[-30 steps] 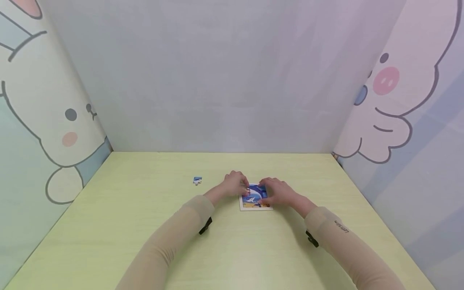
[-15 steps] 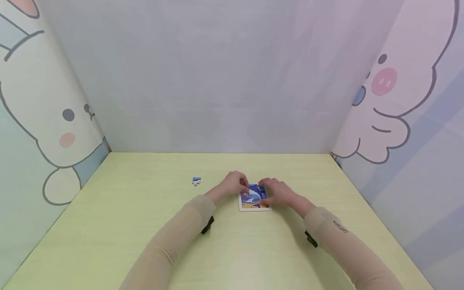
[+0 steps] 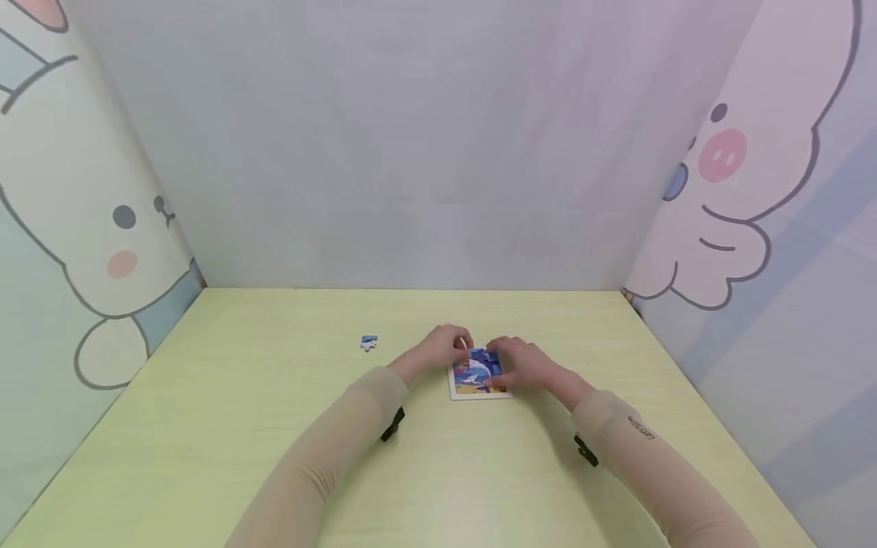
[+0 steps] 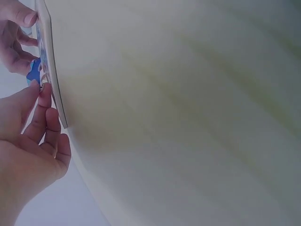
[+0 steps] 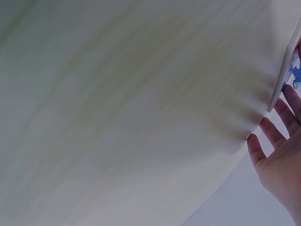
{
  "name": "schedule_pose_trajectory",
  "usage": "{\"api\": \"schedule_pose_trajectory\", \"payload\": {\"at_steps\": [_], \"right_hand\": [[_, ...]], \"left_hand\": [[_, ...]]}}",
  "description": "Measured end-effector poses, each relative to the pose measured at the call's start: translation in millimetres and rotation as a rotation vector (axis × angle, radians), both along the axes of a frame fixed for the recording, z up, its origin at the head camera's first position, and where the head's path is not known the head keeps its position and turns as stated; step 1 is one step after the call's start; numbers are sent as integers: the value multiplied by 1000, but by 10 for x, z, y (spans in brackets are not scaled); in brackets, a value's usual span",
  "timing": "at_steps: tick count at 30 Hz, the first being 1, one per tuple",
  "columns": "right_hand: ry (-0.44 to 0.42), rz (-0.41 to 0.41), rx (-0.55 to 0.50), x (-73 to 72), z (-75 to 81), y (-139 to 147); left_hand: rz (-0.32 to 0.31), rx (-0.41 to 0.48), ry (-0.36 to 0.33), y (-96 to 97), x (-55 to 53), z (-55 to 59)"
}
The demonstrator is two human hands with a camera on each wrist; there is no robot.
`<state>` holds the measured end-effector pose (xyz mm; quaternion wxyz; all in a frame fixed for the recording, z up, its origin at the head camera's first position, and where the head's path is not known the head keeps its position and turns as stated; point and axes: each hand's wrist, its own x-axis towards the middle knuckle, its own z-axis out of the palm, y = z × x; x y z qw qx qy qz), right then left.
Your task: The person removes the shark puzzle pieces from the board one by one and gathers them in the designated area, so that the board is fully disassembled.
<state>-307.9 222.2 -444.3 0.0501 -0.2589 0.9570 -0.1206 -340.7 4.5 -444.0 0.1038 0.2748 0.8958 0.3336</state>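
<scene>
- On my feed, the left hand (image 3: 437, 346) has thumb and index finger pinching a small blue piece (image 4: 34, 70), with the other fingers loosely curled. The piece sits right over the picture board; can't tell from here if it's touching.
- Right hand (image 3: 530, 365) has its fingers spread along the right side of the picture board (image 3: 481, 396), a couple of tips reaching down by the worktop.
- That board lies flat between both hands: pale rim, blue sea scene with a white-bellied animal. Part of it's covered by the fingers.
- Off to the left, well apart from the board, I've got one loose puzzle piece (image 3: 368, 343), blue and white, lying on the yellow-green worktop (image 3: 452, 464).
- Further out: beige sleeves (image 3: 336, 441), lettering on the right one, plus a grey back wall (image 3: 411, 152) and cartoon side panels (image 3: 726, 156).
</scene>
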Motion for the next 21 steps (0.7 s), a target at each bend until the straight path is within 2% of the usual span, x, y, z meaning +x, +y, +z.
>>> {"api": "schedule_pose_trajectory", "payload": {"at_steps": [12, 16, 21], "right_hand": [[32, -62, 18, 32, 38, -98], [25, -69, 17, 24, 35, -105], [21, -75, 24, -1, 4, -102]], "left_hand": [[-3, -3, 23, -26, -9, 24], [-2, 22, 11, -80, -37, 57], [-31, 37, -2, -169, -90, 95]]}}
